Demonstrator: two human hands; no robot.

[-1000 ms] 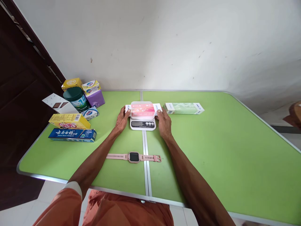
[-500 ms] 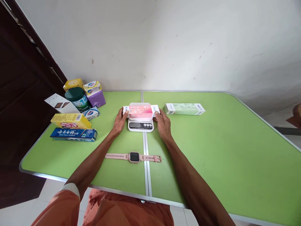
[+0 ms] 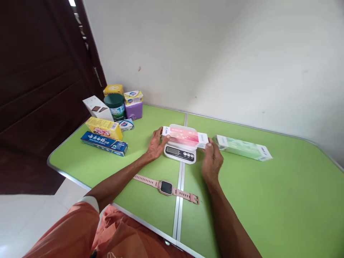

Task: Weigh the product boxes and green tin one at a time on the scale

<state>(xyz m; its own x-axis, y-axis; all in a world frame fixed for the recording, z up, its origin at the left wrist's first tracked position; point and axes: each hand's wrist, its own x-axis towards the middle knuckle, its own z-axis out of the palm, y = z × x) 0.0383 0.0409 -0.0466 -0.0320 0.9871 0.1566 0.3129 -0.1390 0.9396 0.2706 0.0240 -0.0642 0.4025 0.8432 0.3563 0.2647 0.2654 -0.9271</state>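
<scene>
A long pink-and-white carton (image 3: pixel 185 136) lies across the pan of a small white kitchen scale (image 3: pixel 180 154), whose display and buttons face me. My left hand (image 3: pixel 156 145) holds the carton's left end, thumb at the front edge and fingers behind. At the right end, my right hand (image 3: pixel 213 160) grips it with the thumb in front; its other fingers are mostly hidden. Nearer to me, a pink smartwatch (image 3: pixel 166 187) lies stretched out on the green table (image 3: pixel 258 200). A green-and-white carton (image 3: pixel 242 147) rests just beyond my right hand.
Grouped at the left are a blue toothpaste box (image 3: pixel 104 143), a yellow box (image 3: pixel 104 128), a white box (image 3: pixel 98 108), a dark green tub (image 3: pixel 115 106), a purple pack (image 3: pixel 133 110) and several smaller boxes. A wall (image 3: pixel 215 61) runs along the table's back edge.
My view has turned left and tilted, so everything appears shifted right. Both hands stay at the carton's ends on the scale; the left thumb sits lower on its edge.
</scene>
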